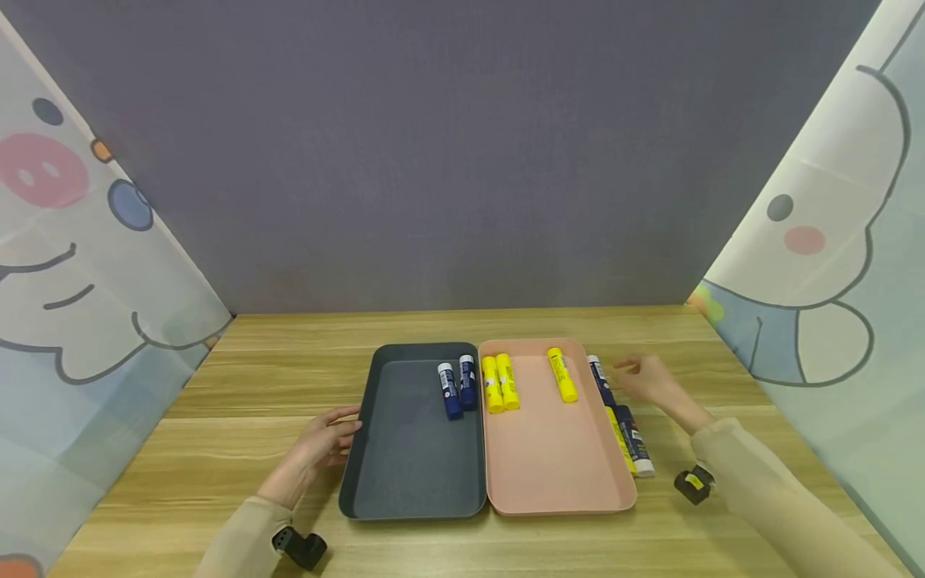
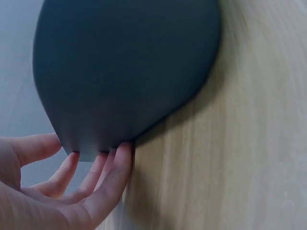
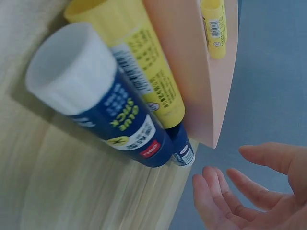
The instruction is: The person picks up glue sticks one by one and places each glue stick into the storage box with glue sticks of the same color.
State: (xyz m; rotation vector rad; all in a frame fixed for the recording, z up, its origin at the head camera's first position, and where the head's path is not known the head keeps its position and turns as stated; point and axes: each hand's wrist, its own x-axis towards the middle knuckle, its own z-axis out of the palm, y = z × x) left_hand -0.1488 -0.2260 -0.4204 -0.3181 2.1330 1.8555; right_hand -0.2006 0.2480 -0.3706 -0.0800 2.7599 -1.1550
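Just left of the nearer right hand [image 1: 642, 379], its fingers parted and empty, the far blue stick [image 1: 601, 380] lies lengthwise along the outside of the pink tray [image 1: 552, 470]; the left hand [image 1: 320, 441] touches the dark tray [image 1: 412, 478].

Left hand [image 1: 321, 440]: fingers extended, thumb apart | Right hand [image 1: 641, 379]: fingers loosely bent, thumb apart | Forearms [image 1: 776, 498]: angled inward

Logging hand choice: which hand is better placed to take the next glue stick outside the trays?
Likely the right hand: empty, beside those glue sticks; the left hand touches the gray tray.
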